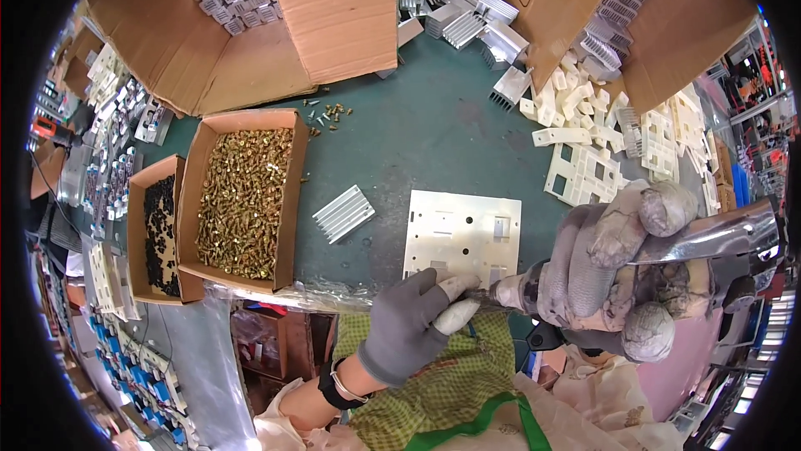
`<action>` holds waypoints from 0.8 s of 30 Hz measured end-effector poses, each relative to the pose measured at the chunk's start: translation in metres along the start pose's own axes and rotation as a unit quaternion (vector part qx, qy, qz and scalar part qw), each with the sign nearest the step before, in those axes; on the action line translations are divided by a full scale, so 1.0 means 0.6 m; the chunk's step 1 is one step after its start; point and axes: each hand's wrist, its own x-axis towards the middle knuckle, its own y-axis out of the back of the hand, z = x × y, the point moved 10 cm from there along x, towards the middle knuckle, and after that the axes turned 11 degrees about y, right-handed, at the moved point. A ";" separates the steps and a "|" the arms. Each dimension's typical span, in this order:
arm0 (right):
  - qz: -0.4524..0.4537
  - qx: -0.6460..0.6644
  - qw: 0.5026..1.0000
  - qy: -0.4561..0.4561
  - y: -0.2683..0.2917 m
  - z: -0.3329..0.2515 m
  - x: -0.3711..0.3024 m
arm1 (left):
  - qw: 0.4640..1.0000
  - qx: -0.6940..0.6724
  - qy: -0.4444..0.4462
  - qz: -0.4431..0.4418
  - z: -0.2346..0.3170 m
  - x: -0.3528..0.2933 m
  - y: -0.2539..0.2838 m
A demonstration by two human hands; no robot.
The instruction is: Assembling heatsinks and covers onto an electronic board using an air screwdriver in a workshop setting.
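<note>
Here we are at the desk point(375, 151), cream plate point(463, 230) before us! Right of it, our right grip point(613, 263) wraps a silver hand tool point(709, 234); at its near edge, our left grip point(409, 317) pinches together, on what we can't tell. Left of it lies a finned heat sink point(344, 214), then boxed brass screws point(242, 201).

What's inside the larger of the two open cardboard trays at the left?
The tray holds a heap of small brass-coloured screws. Deeper layers and the tray's floor beneath the heap are covered and cannot be seen.
</note>
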 end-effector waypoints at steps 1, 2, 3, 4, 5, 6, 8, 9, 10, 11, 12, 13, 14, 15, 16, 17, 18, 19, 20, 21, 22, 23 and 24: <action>-0.001 0.001 1.000 0.001 0.000 0.000 -0.002 | 0.999 0.030 -0.004 -0.011 -0.001 -0.001 -0.003; -0.002 0.000 1.000 0.001 -0.001 -0.002 -0.002 | 0.999 0.033 -0.012 -0.006 0.000 -0.002 -0.002; -0.002 0.001 1.000 0.000 -0.001 -0.001 -0.004 | 0.999 0.034 -0.021 0.000 0.002 -0.003 0.000; -0.001 -0.002 1.000 0.000 0.000 -0.004 -0.004 | 0.999 0.027 -0.030 0.009 0.005 -0.003 0.004; 0.000 -0.003 1.000 -0.001 0.000 -0.001 -0.005 | 0.999 0.015 -0.026 0.009 0.004 -0.002 0.002; 0.001 -0.003 1.000 0.000 0.001 -0.005 -0.005 | 1.000 -0.004 -0.024 0.014 0.004 -0.001 0.003; 0.003 -0.004 1.000 -0.003 0.003 -0.004 -0.006 | 0.999 -0.021 -0.024 0.010 0.007 0.002 0.001; 0.004 -0.005 1.000 -0.005 0.003 -0.001 -0.008 | 0.999 -0.018 -0.027 0.000 0.010 0.002 -0.002; 0.003 -0.007 1.000 -0.005 0.005 -0.002 -0.008 | 0.999 -0.019 -0.025 -0.009 0.011 0.003 -0.004; 0.004 -0.007 1.000 -0.008 0.005 0.000 -0.009 | 1.000 -0.006 -0.027 -0.010 0.013 0.003 -0.005; 0.005 -0.009 1.000 -0.009 0.006 0.003 -0.010 | 1.000 0.005 -0.024 -0.010 0.013 0.004 -0.005; 0.006 -0.012 1.000 -0.011 0.007 0.003 -0.010 | 1.000 0.019 -0.021 -0.010 0.011 0.005 -0.005; 0.007 -0.016 1.000 -0.013 0.008 0.007 -0.011 | 1.000 0.013 -0.027 -0.008 0.013 0.004 -0.004; 0.007 -0.020 1.000 -0.016 0.008 0.008 -0.012 | 0.999 0.011 -0.031 -0.005 0.013 0.004 -0.004; 0.007 -0.023 1.000 -0.019 0.008 0.011 -0.013 | 0.999 0.012 -0.031 -0.001 0.011 0.005 -0.004; 0.007 -0.025 0.999 -0.022 0.008 0.012 -0.013 | 0.999 -0.003 -0.036 0.004 0.011 0.004 -0.004; 0.007 -0.028 0.999 -0.025 0.008 0.013 -0.013 | 0.999 -0.015 -0.039 0.011 0.009 0.004 -0.004; 0.006 -0.030 0.999 -0.027 0.008 0.014 -0.013 | 0.999 -0.028 -0.035 0.015 0.006 0.004 -0.003; 0.006 -0.031 0.999 -0.030 0.008 0.014 -0.013 | 0.999 -0.019 -0.041 0.016 0.006 0.003 -0.005; 0.003 -0.034 0.999 -0.033 0.007 0.015 -0.014 | 0.999 -0.011 -0.041 0.014 0.004 0.003 -0.006; 0.001 -0.036 0.999 -0.036 0.008 0.014 -0.014 | 0.999 -0.008 -0.043 0.013 0.004 0.001 -0.007; 0.002 -0.039 0.999 -0.039 0.009 0.015 -0.015 | 0.998 0.008 -0.055 0.024 0.008 0.000 -0.005; 0.000 -0.040 0.998 -0.042 0.010 0.014 -0.016 | 0.997 0.019 -0.070 0.034 0.013 -0.001 -0.003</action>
